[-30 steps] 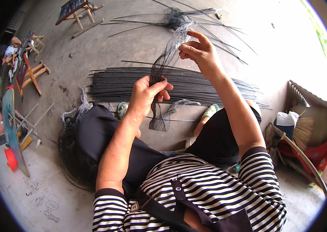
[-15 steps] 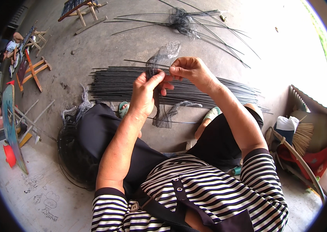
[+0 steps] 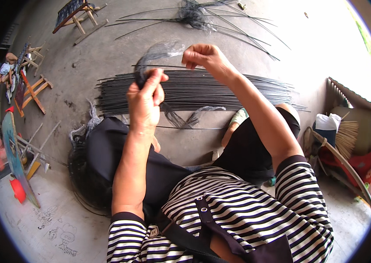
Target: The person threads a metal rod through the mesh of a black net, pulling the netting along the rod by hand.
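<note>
My left hand (image 3: 146, 98) is closed around a bunched strip of fine black netting (image 3: 157, 50). One end of the netting billows up past the fingers, and its lower end trails below the fist, over the near edge of a bundle of thin dark rods (image 3: 211, 87). Up and to the right, my right hand (image 3: 209, 60) is held with thumb and fingertips pressed together. Anything in that pinch is too fine to make out. A gap separates the two hands, both above the rods, which lie side by side on the concrete floor.
Farther off, another dark net clump (image 3: 192, 15) lies with loose rods fanned around it. Folding wooden stools (image 3: 78, 19) stand at the upper left. A skateboard-shaped board (image 3: 14, 144) leans at left. A basket-like holder with thin sticks (image 3: 347, 136) sits at right.
My left hand has moved left, carrying the netting and widening the gap between the hands. My right hand has risen a little. The netting has swung and bunched up more.
</note>
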Demonstrator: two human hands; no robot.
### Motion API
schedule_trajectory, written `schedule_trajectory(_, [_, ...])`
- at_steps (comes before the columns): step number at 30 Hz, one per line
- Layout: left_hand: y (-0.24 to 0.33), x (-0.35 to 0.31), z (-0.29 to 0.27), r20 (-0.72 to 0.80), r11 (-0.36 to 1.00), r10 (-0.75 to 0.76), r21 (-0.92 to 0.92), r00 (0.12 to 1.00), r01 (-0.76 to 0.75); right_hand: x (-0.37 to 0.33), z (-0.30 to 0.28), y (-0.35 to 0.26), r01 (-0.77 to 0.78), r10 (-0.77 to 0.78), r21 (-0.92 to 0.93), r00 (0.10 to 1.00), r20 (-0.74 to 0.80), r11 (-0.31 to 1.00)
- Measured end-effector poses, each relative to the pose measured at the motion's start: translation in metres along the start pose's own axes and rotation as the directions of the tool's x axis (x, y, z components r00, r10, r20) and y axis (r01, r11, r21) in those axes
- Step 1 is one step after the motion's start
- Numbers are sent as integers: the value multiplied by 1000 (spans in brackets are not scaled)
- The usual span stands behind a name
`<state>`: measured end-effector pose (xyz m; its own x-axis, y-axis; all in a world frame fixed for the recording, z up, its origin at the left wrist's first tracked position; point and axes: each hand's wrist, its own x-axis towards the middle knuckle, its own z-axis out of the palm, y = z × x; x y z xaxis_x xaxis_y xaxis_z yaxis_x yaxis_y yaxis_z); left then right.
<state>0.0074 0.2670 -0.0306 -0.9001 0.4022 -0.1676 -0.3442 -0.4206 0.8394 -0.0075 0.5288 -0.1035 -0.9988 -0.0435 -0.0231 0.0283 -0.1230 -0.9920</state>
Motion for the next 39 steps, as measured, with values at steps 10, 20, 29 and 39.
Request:
schedule_trajectory(10, [20, -47, 7, -288, 995, -99, -25, 953, 96, 38, -84, 323, -372, 314, -910, 899, -305, 184])
schedule_trajectory(20, [33, -56, 2, -264, 997, -66, -53, 962, 54, 96, -96, 378, 55, 354, -960, 934, -48, -275])
schedule_trajectory(29, [34, -39, -21, -187, 997, -35, -78, 982, 21, 119, -45, 280, -36, 415, -995, 910, 5, 90])
schedule_trajectory(39, [18, 6, -56, -363, 997, 46, -44, 931, -67, 78, -105, 21, -166, 210, -980, 967, -142, 105])
